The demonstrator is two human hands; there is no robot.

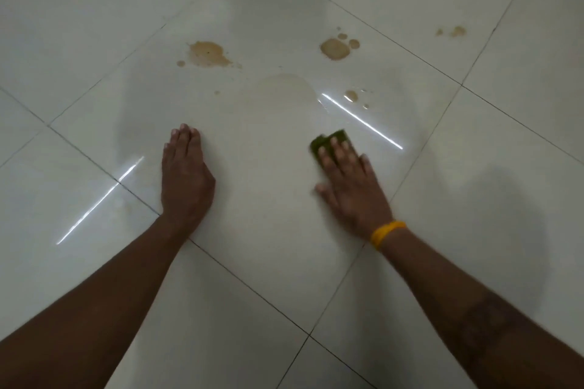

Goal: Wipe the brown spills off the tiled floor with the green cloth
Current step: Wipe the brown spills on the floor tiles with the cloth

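Green cloth [328, 142] under flat right hand [350, 186], brown spills [335, 48] beyond.

An indoor room, likely a home: glossy white tiled floor [94, 25] with dark grout lines

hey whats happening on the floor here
A person is cleaning brown spills off a white tiled floor. The right hand presses a green cloth flat on the tile, while the left hand rests open on the floor for support. Several spills lie further ahead, not yet wiped, and a faint wet smear shows just beyond the cloth.
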